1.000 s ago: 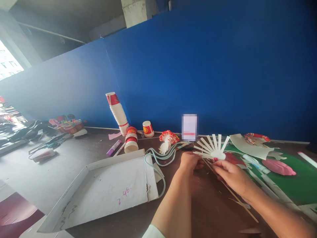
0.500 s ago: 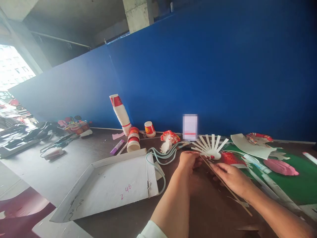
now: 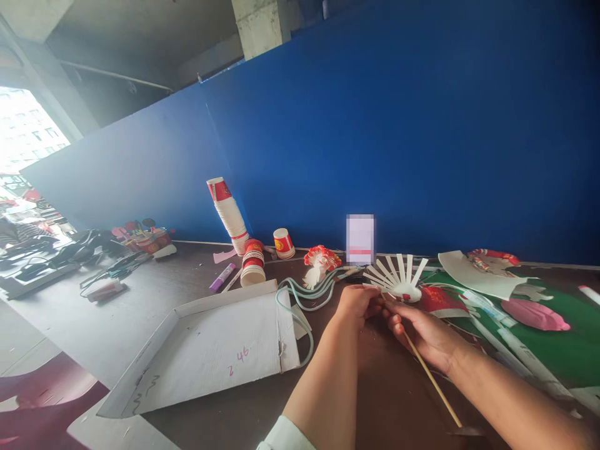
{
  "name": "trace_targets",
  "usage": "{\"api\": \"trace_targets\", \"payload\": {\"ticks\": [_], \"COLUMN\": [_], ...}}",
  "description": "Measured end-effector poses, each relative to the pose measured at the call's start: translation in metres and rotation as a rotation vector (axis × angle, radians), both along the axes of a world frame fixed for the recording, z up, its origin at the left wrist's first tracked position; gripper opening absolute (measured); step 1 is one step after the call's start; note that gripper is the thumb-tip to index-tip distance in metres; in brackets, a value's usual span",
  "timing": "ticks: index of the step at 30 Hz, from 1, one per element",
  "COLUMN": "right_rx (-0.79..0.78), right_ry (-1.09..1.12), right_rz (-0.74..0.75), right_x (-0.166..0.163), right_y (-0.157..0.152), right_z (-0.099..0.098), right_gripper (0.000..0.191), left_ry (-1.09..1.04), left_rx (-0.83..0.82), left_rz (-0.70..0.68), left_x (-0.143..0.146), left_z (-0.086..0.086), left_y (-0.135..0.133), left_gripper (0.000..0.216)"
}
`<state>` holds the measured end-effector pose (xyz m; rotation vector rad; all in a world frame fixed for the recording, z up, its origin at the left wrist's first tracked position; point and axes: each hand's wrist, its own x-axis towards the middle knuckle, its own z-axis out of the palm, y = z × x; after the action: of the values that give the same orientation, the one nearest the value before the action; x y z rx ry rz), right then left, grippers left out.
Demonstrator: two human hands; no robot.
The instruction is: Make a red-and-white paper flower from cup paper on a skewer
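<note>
A thin wooden stick (image 3: 434, 382) slants down and to the right from my hands. My right hand (image 3: 424, 331) is closed around its upper part, fingers pointing left. My left hand (image 3: 357, 304) pinches at the stick's top end, its fingertips almost meeting those of the right; the exact tip is hidden. Just beyond the fingers lies a paper cup cut into white strips (image 3: 405, 292), its strips fanned upward. Beside it, to the right, is a red printed paper piece (image 3: 443, 301).
A shallow white cardboard tray (image 3: 210, 350) lies left of my arms. Behind it stand stacked paper cups (image 3: 229, 215), a single cup (image 3: 284, 244) and a red-white paper flower (image 3: 321, 258). Pale cables (image 3: 304, 294) coil nearby. A pink balloon-like piece (image 3: 535, 314) rests on a green mat (image 3: 562, 350).
My right hand has moved left and up, closer to my left hand. The stick has turned steeper, its lower end swinging left and down. The left hand has hardly moved.
</note>
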<state>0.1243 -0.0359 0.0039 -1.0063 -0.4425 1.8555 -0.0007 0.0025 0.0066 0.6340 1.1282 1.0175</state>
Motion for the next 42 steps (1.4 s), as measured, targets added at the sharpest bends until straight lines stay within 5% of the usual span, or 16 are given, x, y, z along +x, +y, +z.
{"api": "trace_targets", "payload": {"ticks": [7, 14, 27, 42], "right_rx": [-0.025, -0.017, 0.073, 0.165], "right_ry": [0.137, 0.017, -0.022, -0.240], "right_rz": [-0.074, -0.120, -0.141, -0.089], "right_x": [-0.003, 0.003, 0.012, 0.009], "right_y": [0.006, 0.001, -0.001, -0.006], "right_z": [-0.006, -0.004, -0.003, -0.002], "right_gripper": [0.026, 0.042, 0.038, 0.038], "left_ry": [0.024, 0.024, -0.291, -0.236], "left_rx": [0.026, 0.011, 0.009, 0.016], "left_rz": [0.000, 0.003, -0.104, -0.139], "left_x": [0.001, 0.001, -0.007, -0.007], "left_z": [-0.002, -0.002, -0.008, -0.005], "left_y": [0.002, 0.000, 0.000, -0.002], "left_gripper": [0.005, 0.005, 0.013, 0.007]}}
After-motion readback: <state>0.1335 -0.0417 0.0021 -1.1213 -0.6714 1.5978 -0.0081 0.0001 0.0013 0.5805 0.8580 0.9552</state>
